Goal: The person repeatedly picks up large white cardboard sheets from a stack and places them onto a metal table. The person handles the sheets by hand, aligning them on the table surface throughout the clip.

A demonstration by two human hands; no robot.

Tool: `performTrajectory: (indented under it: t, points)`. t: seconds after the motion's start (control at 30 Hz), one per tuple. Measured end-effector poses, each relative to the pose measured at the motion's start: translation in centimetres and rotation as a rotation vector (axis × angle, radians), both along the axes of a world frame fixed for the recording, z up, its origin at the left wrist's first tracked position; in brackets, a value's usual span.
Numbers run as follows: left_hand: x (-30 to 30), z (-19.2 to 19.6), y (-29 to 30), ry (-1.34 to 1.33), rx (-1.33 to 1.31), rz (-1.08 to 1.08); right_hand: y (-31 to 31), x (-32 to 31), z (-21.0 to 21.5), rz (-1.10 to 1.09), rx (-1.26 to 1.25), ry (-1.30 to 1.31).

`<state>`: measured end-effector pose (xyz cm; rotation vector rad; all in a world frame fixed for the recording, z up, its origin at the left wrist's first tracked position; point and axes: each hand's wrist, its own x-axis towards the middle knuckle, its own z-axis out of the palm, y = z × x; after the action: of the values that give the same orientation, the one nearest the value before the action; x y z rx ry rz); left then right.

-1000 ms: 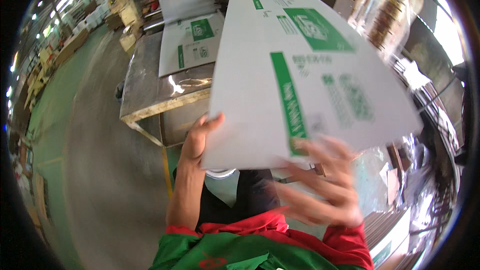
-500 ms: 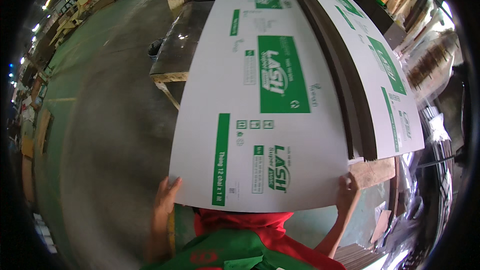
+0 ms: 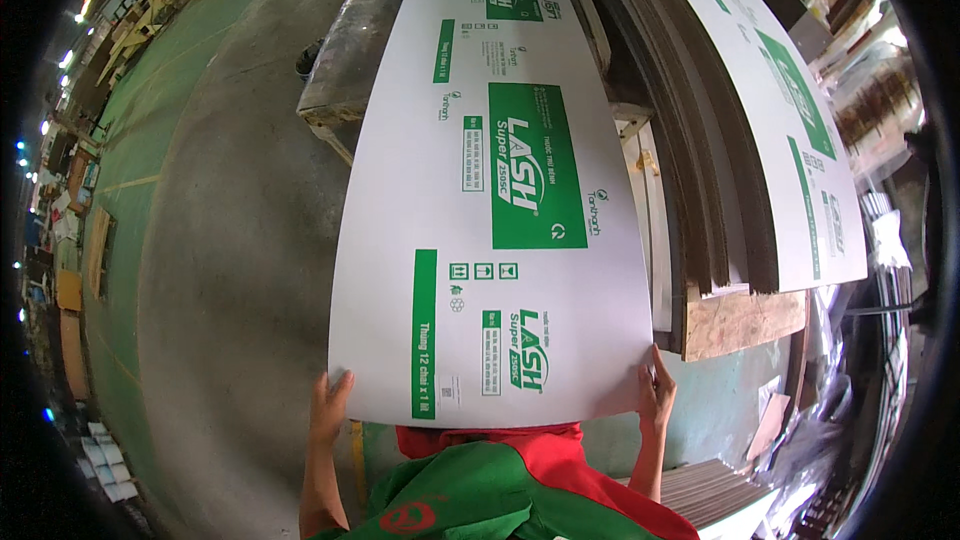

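A long white cardboard sheet (image 3: 380, 270) with green printed blocks stretches away from my body, its far end over a dark table. At its near left corner my left hand (image 3: 328, 408) is closed, with the thumb on top and the fingers hidden beneath. My right hand (image 3: 656, 395) grips the near right corner in the same way, thumb over the edge. The sheet's near edge lies close to my red and green shirt (image 3: 460, 485).
Right of the sheet, stacked cardboard sheets (image 3: 800, 170) rest on a wooden pallet (image 3: 745, 325). The dark metal table (image 3: 365, 50) stands beyond on the left. More stacked cardboard (image 3: 700, 495) lies low at the right. A bucket (image 3: 308, 62) sits beside the table.
The held sheet has moved left, away from the stack, and a gap shows between them. Both hands went with it, still gripping its near corners.
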<state>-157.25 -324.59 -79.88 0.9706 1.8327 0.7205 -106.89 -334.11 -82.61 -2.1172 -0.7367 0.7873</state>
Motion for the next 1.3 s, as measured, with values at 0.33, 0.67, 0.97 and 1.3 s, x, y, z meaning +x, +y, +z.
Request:
performTrajectory:
  t: [0.33, 0.67, 0.97, 1.3]
  points:
    - [1.6, -1.0, 10.7, 0.046, 0.071, -0.062, 10.2, 1.3, -4.4, 0.002, 0.117, -0.148]
    - [5.0, -7.4, 23.0, -0.118, -0.048, -0.024, 22.9, 6.5, -6.7, 0.062, 0.252, -0.312]
    - [6.5, -11.1, 38.0, 0.415, -0.057, -0.145, 37.5, 8.7, -9.5, 0.052, 0.137, -0.277]
    - [14.2, -4.9, 29.2, 0.183, 0.409, -0.517, 16.3, 5.8, 13.9, 0.002, 0.133, -1.228]
